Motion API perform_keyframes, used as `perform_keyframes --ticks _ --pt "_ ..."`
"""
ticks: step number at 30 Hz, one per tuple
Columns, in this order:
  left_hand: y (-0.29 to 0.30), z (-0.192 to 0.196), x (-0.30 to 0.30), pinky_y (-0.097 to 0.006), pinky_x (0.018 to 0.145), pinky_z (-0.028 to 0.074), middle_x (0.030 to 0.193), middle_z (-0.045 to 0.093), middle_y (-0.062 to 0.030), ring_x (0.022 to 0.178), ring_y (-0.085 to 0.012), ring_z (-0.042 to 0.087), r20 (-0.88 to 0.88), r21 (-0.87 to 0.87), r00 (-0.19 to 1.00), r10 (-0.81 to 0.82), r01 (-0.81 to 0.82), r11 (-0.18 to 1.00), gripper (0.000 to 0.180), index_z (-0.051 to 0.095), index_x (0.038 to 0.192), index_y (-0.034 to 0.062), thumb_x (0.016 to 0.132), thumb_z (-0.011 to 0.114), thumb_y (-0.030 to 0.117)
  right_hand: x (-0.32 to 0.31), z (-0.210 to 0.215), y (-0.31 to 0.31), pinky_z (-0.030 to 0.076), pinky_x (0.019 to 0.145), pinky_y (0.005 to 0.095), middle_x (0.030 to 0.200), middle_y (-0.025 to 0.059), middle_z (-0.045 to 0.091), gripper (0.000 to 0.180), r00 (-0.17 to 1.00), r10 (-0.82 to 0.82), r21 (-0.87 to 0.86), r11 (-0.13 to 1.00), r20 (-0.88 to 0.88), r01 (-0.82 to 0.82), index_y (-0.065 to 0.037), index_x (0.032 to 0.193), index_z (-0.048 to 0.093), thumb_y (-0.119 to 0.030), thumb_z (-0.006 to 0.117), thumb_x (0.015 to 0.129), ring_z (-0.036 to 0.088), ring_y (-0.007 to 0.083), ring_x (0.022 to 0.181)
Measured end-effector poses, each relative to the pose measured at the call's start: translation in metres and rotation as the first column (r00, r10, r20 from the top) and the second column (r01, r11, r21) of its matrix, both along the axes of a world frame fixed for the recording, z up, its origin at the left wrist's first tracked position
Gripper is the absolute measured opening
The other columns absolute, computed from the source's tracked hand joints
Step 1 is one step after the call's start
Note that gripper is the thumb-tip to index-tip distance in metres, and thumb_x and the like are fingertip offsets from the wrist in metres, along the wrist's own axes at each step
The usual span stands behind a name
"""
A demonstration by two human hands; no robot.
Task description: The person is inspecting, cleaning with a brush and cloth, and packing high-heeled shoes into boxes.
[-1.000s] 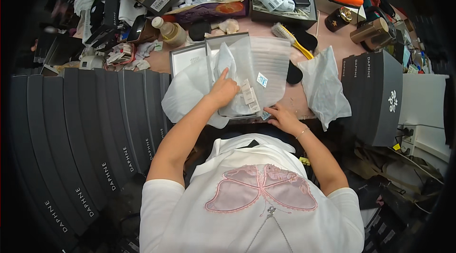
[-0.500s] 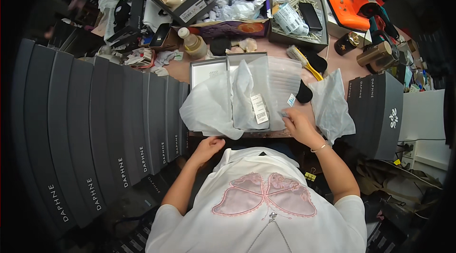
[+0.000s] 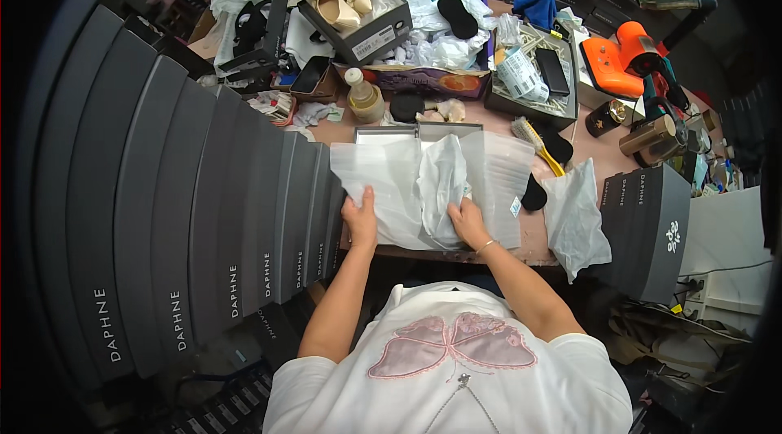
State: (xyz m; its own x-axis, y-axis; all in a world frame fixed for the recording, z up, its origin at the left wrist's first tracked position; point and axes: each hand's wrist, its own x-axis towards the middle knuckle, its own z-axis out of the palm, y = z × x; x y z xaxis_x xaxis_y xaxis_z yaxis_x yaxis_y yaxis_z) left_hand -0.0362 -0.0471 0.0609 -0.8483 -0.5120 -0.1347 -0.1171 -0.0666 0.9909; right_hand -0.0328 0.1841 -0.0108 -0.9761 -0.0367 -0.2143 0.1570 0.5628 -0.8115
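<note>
An open grey shoe box (image 3: 387, 135) lies in front of me, its inside mostly covered by translucent white wrapping sheets. My left hand (image 3: 360, 220) is closed on the left edge of one wrapping sheet (image 3: 375, 181), thumb on top and fingers partly hidden. With fingers closed, my right hand (image 3: 470, 222) grips a bundle wrapped in white tissue paper (image 3: 441, 177) in the middle of the box. What lies inside the bundle is hidden. Another wrapping sheet (image 3: 503, 173) with a small blue-and-white sticker spreads to the right. Beside it rests a loose white tissue-wrapped packet (image 3: 574, 218).
Grey shoe boxes (image 3: 171, 214) stand in a row at left; more (image 3: 643, 214) stand at right. Behind are a glue bottle (image 3: 364, 97), a yellow-handled brush (image 3: 539, 145), a box with beige shoes (image 3: 358, 18), an orange tool (image 3: 615, 63) and a heat gun (image 3: 672, 0).
My left hand has risen from the table's front edge to the wrapping sheet. My right hand has moved left from the right-hand sheet onto the bundle. The view has shifted.
</note>
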Motion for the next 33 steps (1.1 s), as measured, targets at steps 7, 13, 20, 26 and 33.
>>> perform_keyframes --ticks 7,13,20,26,33 --pt "0.026 0.064 -0.008 -0.029 0.081 0.046 0.103 0.063 -0.0097 0.093 -0.0150 0.058 0.166 -0.101 0.916 -0.367 0.386 0.917 0.029 0.056 0.110 -0.0076 0.092 0.061 0.015 0.021 0.033 -0.020 0.048 0.071 0.0479 0.082 0.0257 0.058 0.031 0.975 0.185 0.235 0.960 -0.127 -0.151 0.005 0.093 0.056 -0.026 0.057 0.088 0.061 0.0415 0.081" --pt "0.028 0.058 0.030 -0.031 0.090 0.047 0.117 0.060 -0.0121 0.107 -0.0210 0.058 -0.103 0.274 0.662 -0.743 0.737 0.618 0.034 0.056 0.121 -0.0036 0.092 0.060 0.013 0.012 0.107 0.064 0.049 0.072 0.0474 0.081 0.0228 0.063 0.026 0.978 0.141 0.138 0.983 -0.156 -0.120 0.000 0.083 0.064 -0.024 0.056 0.087 0.062 0.0412 0.080" --pt "0.081 0.018 -0.020 -0.048 0.113 0.022 0.143 0.036 -0.0238 0.137 -0.0384 0.029 0.310 -0.815 0.530 -0.789 0.575 0.066 0.074 0.034 0.139 -0.0048 0.077 0.067 0.018 0.060 0.011 0.202 0.050 0.072 0.0481 0.083 0.0236 0.065 0.029 0.952 -0.303 0.394 0.880 0.038 0.264 -0.001 0.084 0.066 -0.029 0.061 0.082 0.063 0.0418 0.083" --pt "0.130 -0.018 -0.041 -0.053 0.114 0.012 0.141 0.036 -0.0297 0.137 -0.0417 0.026 0.845 -0.533 0.295 -0.447 0.546 -0.647 0.089 0.036 0.135 -0.0094 0.071 0.070 0.042 0.062 -0.025 0.193 0.050 0.072 0.0444 0.083 0.0199 0.066 0.024 0.921 -0.389 0.151 0.911 -0.001 0.385 -0.004 0.091 0.067 -0.026 0.061 0.081 0.064 0.0389 0.081" --pt "0.141 -0.021 -0.042 -0.056 0.114 0.000 0.143 0.033 -0.0319 0.138 -0.0448 0.021 0.909 -0.402 0.321 -0.264 0.517 -0.756 0.105 0.035 0.138 -0.0090 0.069 0.068 0.062 0.065 -0.014 0.196 0.050 0.068 0.0378 0.074 0.0137 0.066 0.032 0.892 -0.448 0.122 0.890 0.060 0.439 0.001 0.097 0.065 -0.025 0.068 0.078 0.064 0.0300 0.069"
